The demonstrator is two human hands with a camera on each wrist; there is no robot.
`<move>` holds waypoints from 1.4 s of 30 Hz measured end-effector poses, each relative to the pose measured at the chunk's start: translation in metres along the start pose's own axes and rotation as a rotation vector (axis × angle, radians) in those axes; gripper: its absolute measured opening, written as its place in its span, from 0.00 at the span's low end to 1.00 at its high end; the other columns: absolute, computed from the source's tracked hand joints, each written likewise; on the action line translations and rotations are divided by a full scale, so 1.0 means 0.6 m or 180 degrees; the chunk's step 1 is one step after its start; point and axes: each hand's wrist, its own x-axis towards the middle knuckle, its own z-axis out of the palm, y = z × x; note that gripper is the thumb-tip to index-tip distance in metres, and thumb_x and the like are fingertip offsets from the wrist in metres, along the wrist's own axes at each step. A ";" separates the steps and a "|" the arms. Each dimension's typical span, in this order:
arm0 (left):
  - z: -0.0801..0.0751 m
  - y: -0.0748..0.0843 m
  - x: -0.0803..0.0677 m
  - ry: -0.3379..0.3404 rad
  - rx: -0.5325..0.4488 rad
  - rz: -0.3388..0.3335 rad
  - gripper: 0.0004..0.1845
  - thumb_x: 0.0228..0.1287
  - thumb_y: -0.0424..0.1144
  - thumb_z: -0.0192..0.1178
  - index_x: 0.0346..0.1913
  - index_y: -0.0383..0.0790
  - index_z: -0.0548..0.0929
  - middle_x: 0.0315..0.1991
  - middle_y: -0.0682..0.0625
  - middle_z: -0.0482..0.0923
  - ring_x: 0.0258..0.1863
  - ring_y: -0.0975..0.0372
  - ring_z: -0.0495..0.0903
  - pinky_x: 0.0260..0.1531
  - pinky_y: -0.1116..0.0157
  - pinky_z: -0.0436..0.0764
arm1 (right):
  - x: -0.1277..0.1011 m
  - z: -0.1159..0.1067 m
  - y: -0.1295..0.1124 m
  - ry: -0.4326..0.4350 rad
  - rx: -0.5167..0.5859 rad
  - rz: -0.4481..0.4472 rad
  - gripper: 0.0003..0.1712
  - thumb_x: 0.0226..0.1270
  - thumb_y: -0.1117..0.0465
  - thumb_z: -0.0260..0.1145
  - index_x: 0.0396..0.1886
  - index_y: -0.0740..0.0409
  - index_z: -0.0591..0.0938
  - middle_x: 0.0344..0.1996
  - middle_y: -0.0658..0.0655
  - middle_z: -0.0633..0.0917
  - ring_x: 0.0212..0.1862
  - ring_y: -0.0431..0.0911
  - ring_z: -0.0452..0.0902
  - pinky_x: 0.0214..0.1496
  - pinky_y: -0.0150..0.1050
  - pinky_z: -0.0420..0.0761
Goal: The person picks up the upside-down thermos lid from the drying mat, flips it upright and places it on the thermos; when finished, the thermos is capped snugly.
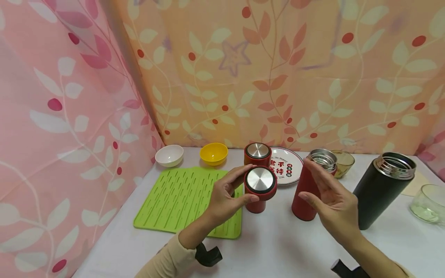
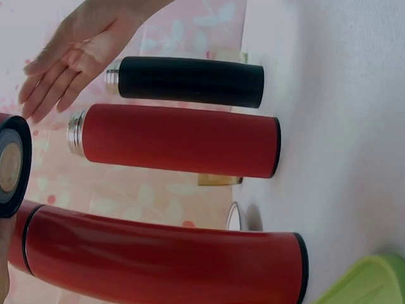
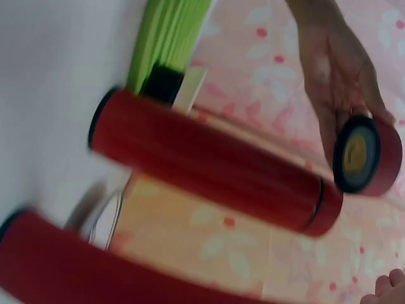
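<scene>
My left hand (image 1: pixel 222 199) pinches a red thermos lid (image 1: pixel 260 179) with a silver top between thumb and fingers, raised off the table. In the right wrist view the lid (image 3: pixel 380 155) shows its round underside. Behind it stands a capped red thermos (image 1: pixel 257 152), upright. To the right, an uncapped red thermos (image 1: pixel 305 195) shows its steel neck. My right hand (image 1: pixel 335 210) is raised with fingers extended, holding nothing; it overlaps this thermos in the head view, but the left wrist view has the hand (image 2: pixel 88 60) above the bottles. An uncapped black thermos (image 1: pixel 380 189) stands further right.
A green ridged mat (image 1: pixel 184 200) lies at the left, with a white bowl (image 1: pixel 169 156) and a yellow bowl (image 1: pixel 213 154) behind it. A printed plate (image 1: pixel 286 166) and an amber glass bowl (image 1: pixel 344 164) are at the back. A clear glass bowl (image 1: pixel 429 204) sits far right.
</scene>
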 end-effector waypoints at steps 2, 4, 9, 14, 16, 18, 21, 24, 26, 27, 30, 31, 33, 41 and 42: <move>0.002 0.001 0.002 0.0042 -0.0015 0.0034 0.34 0.49 0.31 0.67 0.61 0.30 0.68 0.58 0.38 0.71 0.58 0.54 0.73 0.56 0.63 0.74 | -0.001 -0.018 -0.002 0.0098 0.0096 -0.0141 0.40 0.44 0.84 0.65 0.61 0.79 0.63 0.62 0.68 0.69 0.67 0.48 0.62 0.63 0.29 0.65; 0.004 0.003 0.004 0.0071 -0.0016 0.0039 0.34 0.49 0.30 0.67 0.61 0.30 0.68 0.58 0.38 0.71 0.58 0.54 0.73 0.56 0.64 0.73 | -0.004 -0.036 -0.003 0.0220 0.0048 -0.0115 0.41 0.44 0.85 0.65 0.62 0.78 0.63 0.63 0.68 0.68 0.67 0.48 0.61 0.63 0.29 0.64; 0.019 0.012 0.019 0.0103 -0.0008 -0.0012 0.34 0.50 0.30 0.67 0.62 0.34 0.68 0.59 0.41 0.71 0.58 0.57 0.73 0.57 0.65 0.73 | -0.016 -0.070 0.006 0.0472 -0.0108 0.0355 0.46 0.44 0.88 0.61 0.66 0.68 0.61 0.67 0.62 0.64 0.70 0.44 0.57 0.62 0.23 0.64; 0.055 0.024 0.039 0.0083 -0.0126 -0.0119 0.34 0.52 0.31 0.65 0.64 0.36 0.66 0.60 0.43 0.69 0.60 0.59 0.71 0.58 0.65 0.72 | -0.031 -0.084 0.051 0.0394 -0.0572 0.0945 0.50 0.50 0.82 0.63 0.71 0.53 0.55 0.71 0.53 0.57 0.71 0.39 0.51 0.58 0.16 0.63; 0.074 0.026 0.047 0.0053 -0.0165 -0.0165 0.34 0.52 0.30 0.65 0.64 0.36 0.66 0.60 0.43 0.68 0.61 0.61 0.70 0.58 0.66 0.71 | -0.035 -0.087 0.071 0.0277 -0.0726 0.1147 0.50 0.53 0.77 0.64 0.72 0.50 0.52 0.72 0.52 0.55 0.72 0.39 0.50 0.56 0.14 0.63; 0.091 0.024 0.054 0.0030 -0.0151 -0.0212 0.35 0.51 0.29 0.66 0.64 0.38 0.66 0.59 0.45 0.68 0.61 0.62 0.70 0.58 0.68 0.71 | -0.036 -0.090 0.088 0.0154 -0.0815 0.1312 0.50 0.55 0.74 0.65 0.73 0.48 0.50 0.72 0.52 0.53 0.71 0.37 0.51 0.56 0.12 0.63; 0.113 0.018 0.066 0.0012 -0.0116 -0.0223 0.34 0.51 0.31 0.66 0.63 0.39 0.66 0.58 0.46 0.69 0.60 0.65 0.70 0.58 0.70 0.70 | -0.039 -0.094 0.109 0.0010 -0.0936 0.1487 0.47 0.58 0.68 0.65 0.72 0.48 0.51 0.69 0.47 0.62 0.65 0.30 0.61 0.52 0.12 0.67; 0.129 0.013 0.082 0.0050 -0.0120 -0.0193 0.34 0.51 0.30 0.66 0.63 0.38 0.67 0.58 0.46 0.69 0.60 0.67 0.70 0.58 0.71 0.71 | -0.041 -0.099 0.123 -0.0111 -0.1071 0.1550 0.42 0.60 0.65 0.64 0.71 0.48 0.56 0.57 0.37 0.72 0.54 0.23 0.69 0.47 0.14 0.72; 0.136 0.010 0.096 0.0063 -0.0090 -0.0148 0.34 0.51 0.30 0.66 0.63 0.36 0.67 0.60 0.46 0.69 0.62 0.68 0.68 0.58 0.72 0.70 | -0.042 -0.103 0.127 -0.0142 -0.1063 0.1569 0.39 0.60 0.65 0.64 0.70 0.48 0.59 0.49 0.30 0.74 0.48 0.22 0.71 0.43 0.16 0.74; 0.139 0.010 0.102 0.0066 -0.0105 -0.0136 0.34 0.51 0.29 0.66 0.63 0.35 0.66 0.60 0.45 0.68 0.62 0.67 0.67 0.58 0.73 0.69 | -0.043 -0.105 0.129 -0.0146 -0.1009 0.1570 0.39 0.60 0.66 0.63 0.70 0.49 0.60 0.47 0.29 0.75 0.47 0.22 0.72 0.43 0.16 0.75; 0.145 0.019 0.122 0.0048 -0.0257 -0.0178 0.33 0.51 0.26 0.64 0.62 0.31 0.66 0.61 0.41 0.68 0.63 0.64 0.67 0.59 0.73 0.68 | -0.043 -0.109 0.131 -0.0133 -0.0850 0.1545 0.38 0.60 0.68 0.63 0.69 0.51 0.61 0.45 0.29 0.77 0.45 0.24 0.75 0.41 0.17 0.76; 0.147 0.023 0.127 0.0040 -0.0276 -0.0203 0.32 0.51 0.25 0.64 0.62 0.29 0.67 0.61 0.40 0.68 0.63 0.63 0.68 0.59 0.73 0.68 | -0.043 -0.110 0.131 -0.0129 -0.0800 0.1531 0.38 0.59 0.69 0.63 0.69 0.51 0.62 0.45 0.30 0.78 0.45 0.25 0.75 0.41 0.17 0.76; 0.150 0.027 0.136 0.0010 -0.0347 -0.0273 0.32 0.51 0.24 0.64 0.61 0.27 0.67 0.59 0.38 0.69 0.61 0.62 0.70 0.59 0.73 0.68 | -0.043 -0.110 0.132 -0.0135 -0.0750 0.1511 0.37 0.59 0.69 0.63 0.68 0.52 0.62 0.44 0.31 0.79 0.44 0.25 0.76 0.41 0.18 0.76; 0.169 -0.016 0.166 -0.0096 -0.0329 -0.0511 0.31 0.52 0.28 0.65 0.62 0.31 0.68 0.59 0.42 0.71 0.59 0.68 0.71 0.57 0.77 0.69 | -0.045 -0.109 0.134 -0.0076 -0.0662 0.1583 0.37 0.59 0.69 0.63 0.68 0.53 0.63 0.44 0.31 0.78 0.44 0.25 0.75 0.41 0.18 0.76; 0.170 -0.020 0.169 -0.0116 -0.0328 -0.0549 0.32 0.52 0.28 0.65 0.62 0.32 0.67 0.59 0.42 0.71 0.60 0.68 0.70 0.56 0.78 0.69 | -0.045 -0.109 0.134 -0.0070 -0.0664 0.1596 0.37 0.59 0.69 0.63 0.68 0.53 0.63 0.44 0.31 0.78 0.44 0.25 0.75 0.41 0.17 0.76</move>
